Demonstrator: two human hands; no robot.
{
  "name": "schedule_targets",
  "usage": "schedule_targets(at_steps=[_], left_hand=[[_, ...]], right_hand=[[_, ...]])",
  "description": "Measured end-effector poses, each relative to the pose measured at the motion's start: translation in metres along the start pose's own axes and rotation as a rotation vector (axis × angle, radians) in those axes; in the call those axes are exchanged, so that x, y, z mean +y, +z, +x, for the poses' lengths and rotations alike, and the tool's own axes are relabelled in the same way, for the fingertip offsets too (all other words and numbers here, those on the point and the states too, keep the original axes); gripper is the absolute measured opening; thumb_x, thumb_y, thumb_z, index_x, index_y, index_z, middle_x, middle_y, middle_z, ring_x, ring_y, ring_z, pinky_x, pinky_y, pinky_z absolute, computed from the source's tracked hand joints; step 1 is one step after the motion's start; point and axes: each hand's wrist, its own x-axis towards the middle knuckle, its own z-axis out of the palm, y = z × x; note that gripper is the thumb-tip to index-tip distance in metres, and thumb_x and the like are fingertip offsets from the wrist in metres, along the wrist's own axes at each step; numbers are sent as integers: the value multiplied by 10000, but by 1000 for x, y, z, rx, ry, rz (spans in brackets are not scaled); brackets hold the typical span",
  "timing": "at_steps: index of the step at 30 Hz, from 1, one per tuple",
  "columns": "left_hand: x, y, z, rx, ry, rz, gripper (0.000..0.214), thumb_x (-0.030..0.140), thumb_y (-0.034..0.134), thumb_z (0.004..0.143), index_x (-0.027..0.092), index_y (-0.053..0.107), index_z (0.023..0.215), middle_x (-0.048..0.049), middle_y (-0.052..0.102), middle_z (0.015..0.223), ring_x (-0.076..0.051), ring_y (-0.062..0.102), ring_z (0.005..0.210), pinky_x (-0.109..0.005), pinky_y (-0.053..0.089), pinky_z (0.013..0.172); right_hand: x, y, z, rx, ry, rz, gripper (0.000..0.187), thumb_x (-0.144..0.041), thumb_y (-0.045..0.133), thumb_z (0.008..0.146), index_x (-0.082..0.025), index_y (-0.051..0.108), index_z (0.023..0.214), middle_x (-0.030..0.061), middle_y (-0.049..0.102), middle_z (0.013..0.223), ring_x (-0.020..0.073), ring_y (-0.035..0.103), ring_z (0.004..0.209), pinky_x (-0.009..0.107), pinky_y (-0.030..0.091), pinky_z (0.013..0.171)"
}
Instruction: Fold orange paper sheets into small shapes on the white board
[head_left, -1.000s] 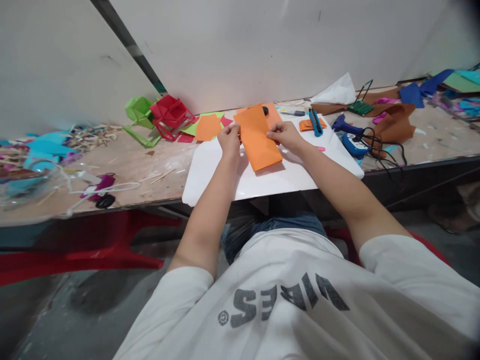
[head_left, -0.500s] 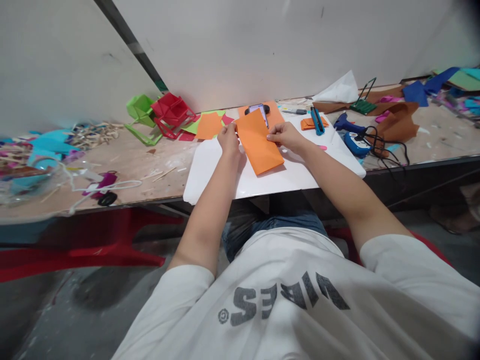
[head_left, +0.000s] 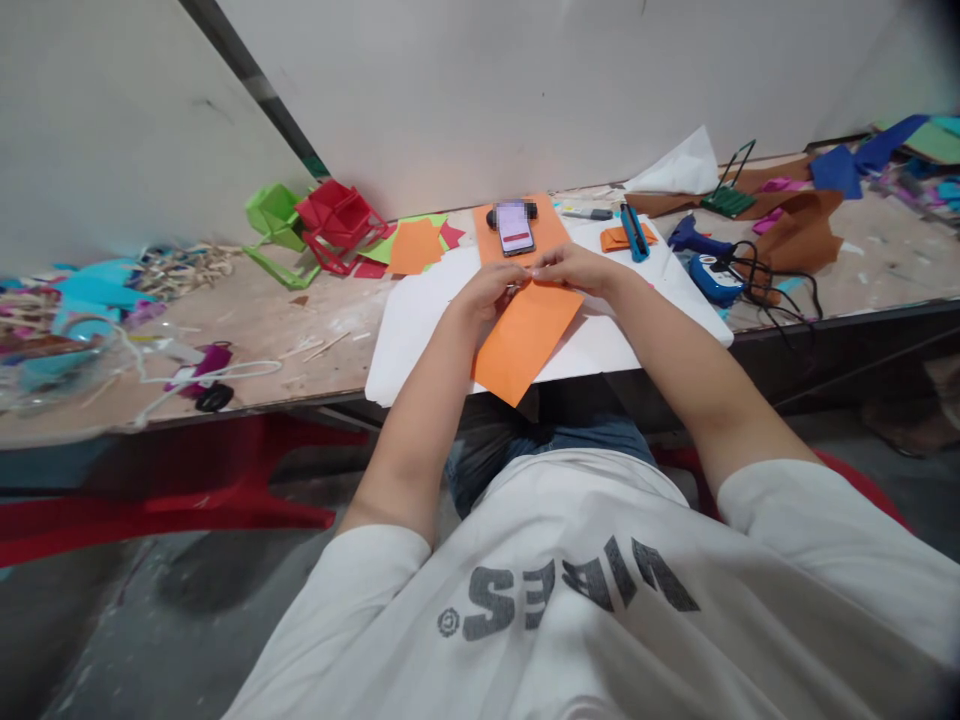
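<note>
Since the earlier frame the orange paper [head_left: 529, 345] has swung round and come nearer the wearer, and the 2 hands have drawn together at its far end, so I now see the phone [head_left: 515, 230] beyond them. I make out the left hand [head_left: 489, 286] and right hand [head_left: 571, 268] almost meeting, each with fingers drawn in to a pinch on the paper. It is held over the white board [head_left: 409, 330], its near corner reaching past the board's near edge in my view.
</note>
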Motion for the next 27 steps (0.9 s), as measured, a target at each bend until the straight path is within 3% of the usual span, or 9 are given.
schedule_targets(at_steps=[3, 6, 9, 12, 15, 19, 23, 27], left_hand=[[-3, 2, -2, -22, 32, 37, 313, 133, 928, 829, 214, 686, 649, -8, 570, 700, -145, 547, 607, -400, 625, 738], [-1, -6, 3, -74, -25, 98, 341, 181, 950, 822, 228, 677, 622, 12, 504, 609, -123, 430, 540, -344, 532, 619], [4, -15, 13, -123, -128, 162, 318, 156, 957, 790, 226, 689, 633, 6, 542, 602, -135, 484, 536, -320, 486, 607], [8, -18, 17, -60, -174, 181, 311, 113, 951, 773, 228, 682, 667, 15, 565, 635, -161, 573, 557, -361, 547, 666], [13, -17, 14, -56, -203, 216, 325, 145, 959, 780, 233, 668, 663, 19, 560, 615, -154, 549, 535, -371, 551, 654], [16, -15, 5, -158, -157, 234, 312, 163, 948, 771, 224, 678, 627, -9, 593, 592, -141, 533, 555, -312, 460, 595], [16, -13, 1, -194, -160, 211, 325, 155, 941, 754, 231, 661, 608, -5, 574, 570, -147, 527, 569, -306, 458, 602], [15, -12, 0, -211, -157, 155, 357, 109, 923, 781, 235, 624, 632, -16, 573, 600, -190, 621, 662, -352, 574, 711]], right_hand=[[3, -4, -1, -69, 22, -114, 295, -269, 1130, 820, -190, 847, 799, -9, 682, 628, 114, 483, 554, 271, 357, 505], [6, 0, 0, -17, -6, -108, 304, -203, 1110, 792, -197, 811, 738, -17, 652, 593, 115, 477, 550, 279, 353, 512], [8, 4, 4, 63, -45, -67, 322, -117, 1091, 744, -206, 785, 699, -7, 687, 616, 137, 547, 594, 298, 469, 580], [7, 1, 7, 132, -90, -26, 327, -47, 1055, 730, -207, 775, 677, 15, 741, 667, 166, 643, 674, 319, 573, 674], [3, -6, 6, 144, -102, -37, 311, -65, 1042, 770, -203, 778, 680, -5, 676, 609, 138, 551, 604, 297, 493, 578], [-1, -10, 2, 97, -93, -86, 283, -83, 1038, 821, -185, 795, 720, -5, 669, 611, 114, 507, 577, 267, 387, 524], [0, -8, 3, 116, -124, -121, 293, 10, 978, 866, -158, 800, 703, 6, 672, 614, 110, 531, 608, 282, 410, 597], [6, -18, 11, 204, -146, -163, 339, 17, 1005, 846, -174, 781, 678, 27, 721, 660, 143, 590, 670, 315, 499, 668]])
